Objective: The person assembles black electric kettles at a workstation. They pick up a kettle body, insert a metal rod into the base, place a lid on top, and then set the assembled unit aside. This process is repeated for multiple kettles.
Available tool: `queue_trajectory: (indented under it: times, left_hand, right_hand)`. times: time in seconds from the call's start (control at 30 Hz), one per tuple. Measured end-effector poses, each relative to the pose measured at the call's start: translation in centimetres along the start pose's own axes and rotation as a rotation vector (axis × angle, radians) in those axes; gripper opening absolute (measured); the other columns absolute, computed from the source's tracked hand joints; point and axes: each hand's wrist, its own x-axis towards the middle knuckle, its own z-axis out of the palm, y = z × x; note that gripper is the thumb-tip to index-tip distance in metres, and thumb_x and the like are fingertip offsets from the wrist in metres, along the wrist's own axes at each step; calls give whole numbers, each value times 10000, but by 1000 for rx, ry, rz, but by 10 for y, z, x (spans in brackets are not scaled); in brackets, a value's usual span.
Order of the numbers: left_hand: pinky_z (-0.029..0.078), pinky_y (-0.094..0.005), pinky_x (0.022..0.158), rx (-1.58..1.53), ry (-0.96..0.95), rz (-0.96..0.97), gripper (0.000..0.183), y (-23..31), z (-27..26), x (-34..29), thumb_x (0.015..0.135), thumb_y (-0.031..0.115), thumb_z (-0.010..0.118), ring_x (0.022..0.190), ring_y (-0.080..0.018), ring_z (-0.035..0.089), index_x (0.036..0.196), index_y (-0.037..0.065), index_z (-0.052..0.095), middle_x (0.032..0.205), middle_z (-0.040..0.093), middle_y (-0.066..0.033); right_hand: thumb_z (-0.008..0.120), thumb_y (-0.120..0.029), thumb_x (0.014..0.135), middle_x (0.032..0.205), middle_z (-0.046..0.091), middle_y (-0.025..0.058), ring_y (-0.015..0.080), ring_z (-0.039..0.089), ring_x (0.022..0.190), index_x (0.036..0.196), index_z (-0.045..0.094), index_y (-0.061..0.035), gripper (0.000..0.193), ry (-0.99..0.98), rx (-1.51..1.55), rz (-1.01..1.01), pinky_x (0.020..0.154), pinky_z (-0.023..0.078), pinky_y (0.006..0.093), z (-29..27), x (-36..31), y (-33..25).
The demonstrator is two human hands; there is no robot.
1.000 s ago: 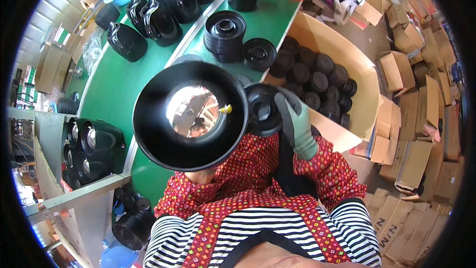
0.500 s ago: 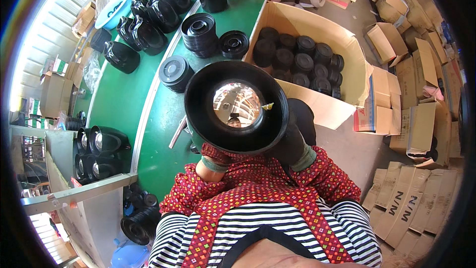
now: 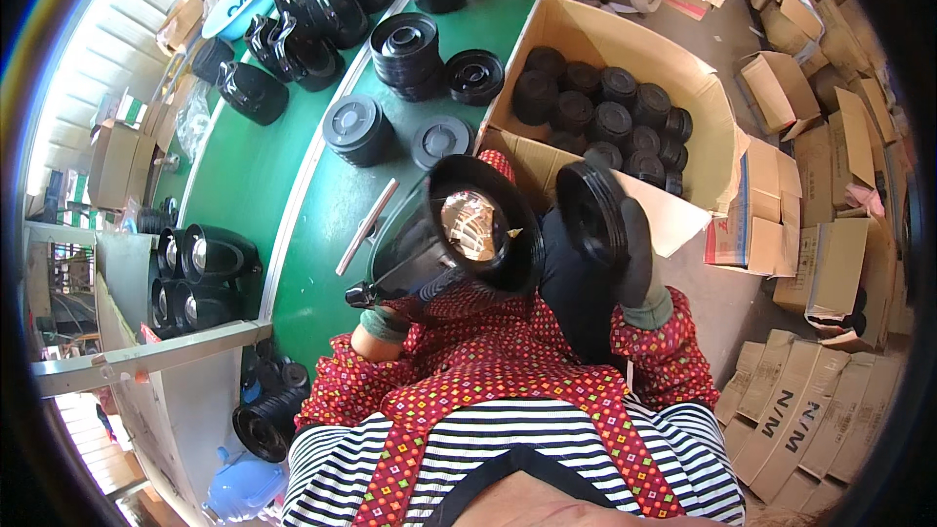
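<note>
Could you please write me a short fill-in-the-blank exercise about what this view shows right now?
1. The right hand holds a round part that is ____ in colour.
2. The held jug is to the ____ of that part in the view.
3. The open box with round black pieces inside is made of ____.
4. The colour of the tabletop is ____.

Missing words: black; left; cardboard; green.

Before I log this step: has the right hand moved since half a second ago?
Yes; the right hand has shifted to the right, judged against the carton flap.
</note>
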Motion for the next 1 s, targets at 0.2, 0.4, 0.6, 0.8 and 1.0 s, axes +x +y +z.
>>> queue_trajectory:
  times: [0.2, 0.4, 0.6, 0.8, 1.0]
  left_hand:
    - [553, -459, 1071, 16, -13, 4, 591, -4, 5, -6, 983, 296, 700, 1246, -328, 672, 1433, -58, 554, 1354, 668, -214]
    - [556, -458, 1068, 130, -20, 45, 596, 3, -2, -18, 972, 304, 717, 1241, -328, 676, 1419, -61, 570, 1341, 678, -215]
    - [559, -457, 1065, 323, -13, 137, 601, 2, -10, -27, 961, 312, 733, 1237, -328, 681, 1405, -64, 586, 1328, 687, -216]
    - [562, -456, 1061, 610, 198, 308, 606, 8, -20, -30, 949, 320, 750, 1232, -328, 685, 1391, -68, 602, 1315, 696, -217]
    - [560, -484, 1014, 814, 490, 691, 480, 108, -17, -11, 820, 267, 821, 1098, -426, 733, 1148, -74, 746, 1128, 752, -241]
  right_hand:
    - [654, -615, 945, 1546, 485, 242, 422, 446, 1408, 1595, 441, -9, 913, -296, -1016, -411, 1209, 299, 499, 41, 11, -32]
    - [631, -657, 934, 1575, 446, 252, 438, 435, 1419, 1586, 456, -14, 933, -377, -1131, -447, 1207, 293, 534, 48, 12, -29]
    - [638, -660, 932, 1598, 419, 261, 441, 415, 1451, 1577, 461, -2, 939, -415, -1089, -481, 1214, 280, 533, 42, 10, -20]
    - [551, -545, 1050, 1623, 396, 241, 369, 389, 1503, 1638, 320, 13, 843, -319, -885, -275, 1247, 269, 462, 38, 11, -18]
    - [447, -442, 1141, 1648, 379, 125, 213, 375, 1524, 1678, 179, -16, 735, -225, -148, 118, 1270, 268, 353, 48, 20, -14]
